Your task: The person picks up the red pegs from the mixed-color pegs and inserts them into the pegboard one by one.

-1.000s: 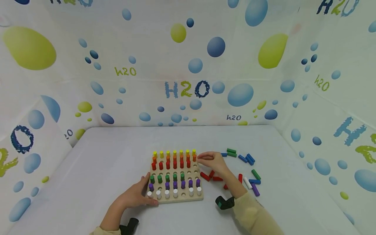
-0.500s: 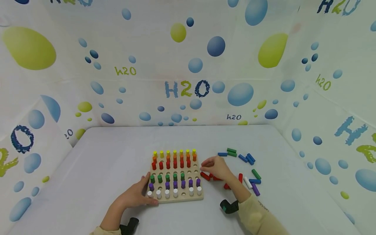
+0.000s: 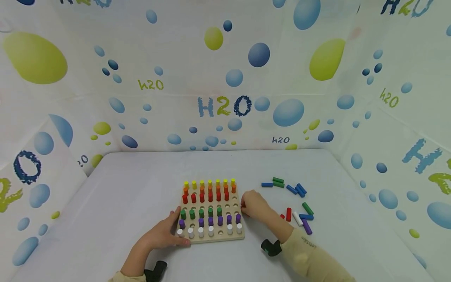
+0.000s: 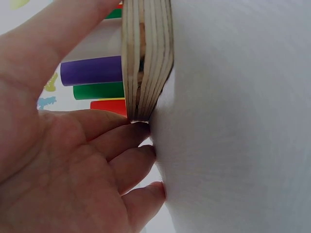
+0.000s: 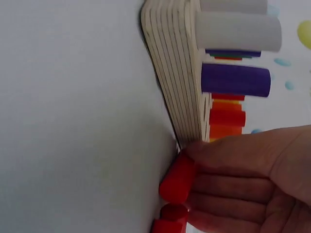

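Observation:
A wooden pegboard (image 3: 211, 240) stands on the white table with rows of coloured pegs upright in it. Yellow, orange and red rows are at the back; green, purple and white are nearer. My left hand (image 3: 163, 234) holds the board's near left corner, thumb along the front edge and fingers against the left side (image 4: 146, 53). Close beside the board's right edge is my right hand (image 3: 257, 205). In the right wrist view its thumb and fingers pinch a lying red peg (image 5: 177, 180), which the hand hides in the head view. Another red peg (image 5: 167, 226) lies just below.
Loose pegs lie right of the board: blue (image 3: 266, 185) and green (image 3: 278, 184) ones farther back, then a red peg (image 3: 289, 214), a white peg (image 3: 297, 219) and a purple peg (image 3: 307, 226). Printed cloth walls (image 3: 225, 70) rise behind the table.
My right hand has come down from beside the orange row toward the front, to the red pegs at the board's right edge, and its fingers have curled in. The left hand stays put.

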Action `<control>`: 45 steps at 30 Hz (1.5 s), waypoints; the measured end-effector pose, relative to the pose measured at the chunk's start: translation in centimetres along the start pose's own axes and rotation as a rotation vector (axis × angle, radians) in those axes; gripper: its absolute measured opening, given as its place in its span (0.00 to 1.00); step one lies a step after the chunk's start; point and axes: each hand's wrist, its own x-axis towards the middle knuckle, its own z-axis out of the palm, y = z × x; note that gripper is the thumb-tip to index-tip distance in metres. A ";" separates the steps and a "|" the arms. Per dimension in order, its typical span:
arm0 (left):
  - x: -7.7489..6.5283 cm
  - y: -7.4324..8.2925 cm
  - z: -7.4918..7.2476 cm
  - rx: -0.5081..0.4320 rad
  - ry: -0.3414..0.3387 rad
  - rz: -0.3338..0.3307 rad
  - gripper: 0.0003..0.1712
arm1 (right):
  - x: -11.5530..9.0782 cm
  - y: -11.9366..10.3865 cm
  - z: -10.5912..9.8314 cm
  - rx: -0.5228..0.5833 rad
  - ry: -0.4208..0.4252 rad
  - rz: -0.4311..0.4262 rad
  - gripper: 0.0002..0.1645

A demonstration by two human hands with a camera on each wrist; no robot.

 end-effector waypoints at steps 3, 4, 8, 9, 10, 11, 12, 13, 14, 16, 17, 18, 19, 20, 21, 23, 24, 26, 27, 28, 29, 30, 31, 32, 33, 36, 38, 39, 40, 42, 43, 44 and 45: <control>0.1 0.0 0.0 -0.002 0.001 0.001 0.68 | 0.0 -0.5 0.2 -0.087 0.025 -0.004 0.05; 0.1 -0.1 0.1 -0.001 0.002 0.000 0.68 | 0.0 -0.6 0.3 -0.110 0.034 -0.003 0.06; 0.2 -0.2 0.1 0.002 0.000 -0.007 0.68 | -0.1 -0.8 0.4 -0.163 0.053 0.021 0.07; 0.2 -0.1 0.1 0.002 0.000 -0.009 0.68 | -0.1 -0.8 0.4 -0.169 0.056 0.026 0.08; 0.2 -0.1 0.1 0.004 0.000 -0.011 0.68 | -0.1 -0.9 0.3 -0.174 0.057 0.032 0.08; 0.1 -0.1 0.1 0.005 0.000 -0.014 0.68 | -0.2 -0.9 0.3 -0.179 0.057 0.039 0.08; 0.1 0.0 0.0 0.006 0.000 -0.015 0.68 | -0.2 -1.0 0.2 -0.184 0.056 0.045 0.09; 0.1 0.0 0.0 0.008 0.000 -0.016 0.68 | -0.3 -1.0 0.2 -0.186 0.055 0.051 0.09; 0.1 0.1 0.0 0.010 0.001 -0.017 0.68 | -0.3 -1.1 0.1 -0.188 0.053 0.056 0.09; 0.0 0.1 0.0 0.013 0.001 -0.018 0.68 | -0.4 -1.1 0.1 -0.199 0.047 0.059 0.09; 0.0 0.2 0.0 0.013 0.001 -0.019 0.68 | -0.4 -1.2 0.1 -0.206 0.046 0.059 0.09; 0.0 0.2 0.0 0.014 0.001 -0.019 0.68 | -0.5 -1.2 0.1 -0.209 0.046 0.058 0.08; 0.0 0.2 0.0 0.013 0.001 -0.020 0.68 | -0.5 -1.2 0.1 -0.208 0.046 0.057 0.08; 0.0 0.2 0.0 0.012 0.002 -0.019 0.68 | -0.5 -1.2 0.1 -0.208 0.048 0.056 0.07; 0.0 0.2 0.0 0.011 0.002 -0.019 0.68 | -0.6 -1.2 0.1 -0.211 0.050 0.055 0.07; 0.0 0.2 0.0 0.011 0.003 -0.015 0.68 | -0.5 -1.1 0.1 -0.216 0.056 0.051 0.06; 0.0 0.2 0.0 0.010 0.005 -0.012 0.68 | -0.5 -1.1 0.1 -0.212 0.057 0.049 0.05; 0.0 0.1 0.0 0.010 0.006 -0.009 0.68 | -0.5 -1.0 0.0 -0.197 0.055 0.048 0.05; 0.0 0.1 0.0 0.010 0.006 -0.009 0.68 | -0.5 -0.9 0.0 -0.187 0.054 0.043 0.04; 0.0 0.1 0.0 0.011 0.005 -0.009 0.68 | -0.5 -0.7 -0.1 -0.170 0.052 0.043 0.04; 0.0 0.0 0.0 0.009 0.004 -0.012 0.68 | -0.5 -0.5 -0.1 -0.145 0.046 0.043 0.04; 0.0 0.0 0.0 0.008 0.004 -0.014 0.68 | -0.5 -0.3 -0.2 -0.117 0.043 0.040 0.04; 0.0 0.0 0.1 0.007 0.002 -0.017 0.68 | -0.5 -0.1 -0.2 -0.089 0.041 0.039 0.04; 0.0 0.0 0.1 0.007 0.001 -0.020 0.68 | -0.5 0.2 -0.3 -0.053 0.039 0.036 0.03; 0.0 0.0 0.1 0.008 0.001 -0.022 0.68 | -0.6 0.5 -0.4 -0.012 0.038 0.034 0.04; 0.0 0.1 0.1 0.010 0.004 -0.023 0.68 | -0.8 1.3 -0.6 0.128 0.042 0.021 0.06; -0.1 0.1 0.1 0.012 0.007 -0.020 0.68 | -0.9 1.8 -0.7 0.230 0.049 0.022 0.06; -0.1 0.1 0.1 0.012 0.008 -0.019 0.68 | -0.9 2.1 -0.7 0.269 0.058 0.020 0.06; -0.1 0.1 0.1 0.011 0.009 -0.017 0.68 | -0.9 2.4 -0.6 0.307 0.069 0.018 0.07; 0.0 0.0 0.1 0.010 0.010 -0.012 0.68 | -1.0 2.9 -0.4 0.382 0.096 0.032 0.07; 0.0 0.0 0.1 0.011 0.010 -0.009 0.68 | -1.0 3.1 -0.3 0.415 0.112 0.041 0.07; 0.0 0.0 0.1 0.011 0.011 -0.007 0.68 | -1.0 3.3 -0.2 0.443 0.128 0.051 0.07; 0.0 0.0 0.1 0.010 0.010 -0.006 0.68 | -1.1 3.6 -0.1 0.473 0.146 0.058 0.08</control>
